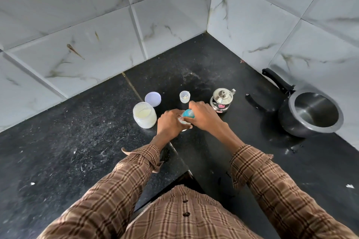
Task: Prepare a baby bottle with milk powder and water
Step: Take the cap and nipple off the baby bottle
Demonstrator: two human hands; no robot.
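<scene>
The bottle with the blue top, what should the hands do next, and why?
Probably twist the blue top tight. The left hand grips the bottle on the counter while the right hand holds the top, and the powder jar stands open beside them.

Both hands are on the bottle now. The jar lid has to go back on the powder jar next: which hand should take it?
Probably the left. The left hand sits nearest the open powder jar and its lid, both to its left. The right hand covers the teal bottle top and would have to cross over.
</scene>
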